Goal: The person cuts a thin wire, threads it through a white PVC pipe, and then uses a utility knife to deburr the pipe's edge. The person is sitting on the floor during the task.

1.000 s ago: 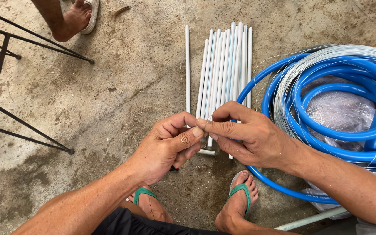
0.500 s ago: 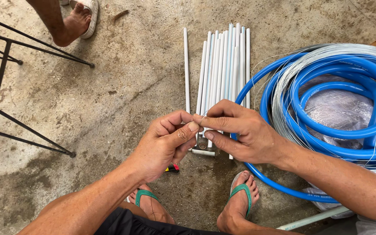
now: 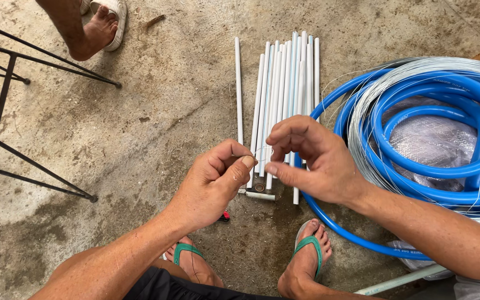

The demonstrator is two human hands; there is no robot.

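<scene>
Head view: hands have drawn apart; left hand point(image 3: 213, 183) fingers pinch thin wire point(image 3: 249, 155), right hand point(image 3: 306, 161) fingers now curled loosely, above white pipes point(image 3: 284, 83) on floor.

The left hand point(image 3: 215, 180) pinches a thin, pale strand of wire point(image 3: 254, 157) between thumb and forefinger, while the right hand point(image 3: 306, 161), just at its three o'clock, curls loosely beside it. Beyond them at twelve o'clock lies a bundle of white plastic pipes point(image 3: 281, 100) on the stained concrete floor point(image 3: 156, 122). At three o'clock rests a coiled blue hose point(image 3: 445, 166) topped by a coil of grey wire point(image 3: 379, 94).
</scene>
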